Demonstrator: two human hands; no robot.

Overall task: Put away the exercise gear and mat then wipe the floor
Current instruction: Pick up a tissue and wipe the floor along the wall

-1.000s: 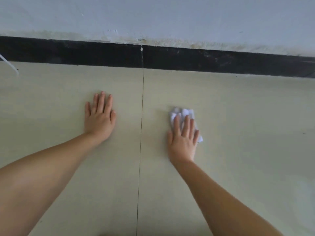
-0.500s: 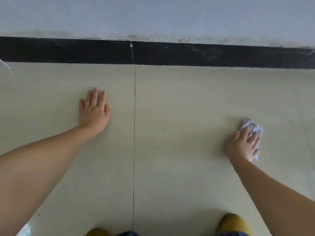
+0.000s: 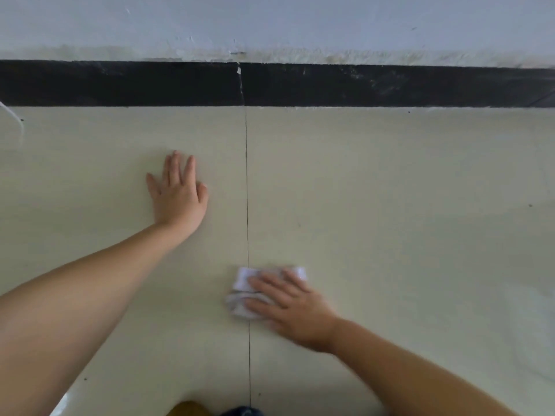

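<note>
A crumpled white cloth (image 3: 244, 295) lies on the cream tiled floor (image 3: 390, 205), right at the dark grout line (image 3: 247, 205). My right hand (image 3: 292, 304) presses flat on the cloth, fingers spread over it and pointing left, slightly blurred. My left hand (image 3: 178, 192) rests flat on the floor farther back and to the left, fingers together, holding nothing. No exercise gear or mat is in view.
A black skirting band (image 3: 360, 85) runs along the foot of the pale wall (image 3: 270, 22) at the back. A thin white cord (image 3: 13, 115) enters at the left edge. A yellow-brown shape (image 3: 187, 408) and a bit of blue fabric (image 3: 241, 412) show at the bottom edge.
My right hand has swept the cloth from the far right back to the grout line and nearer to me. My left hand has stayed planted on the floor.
</note>
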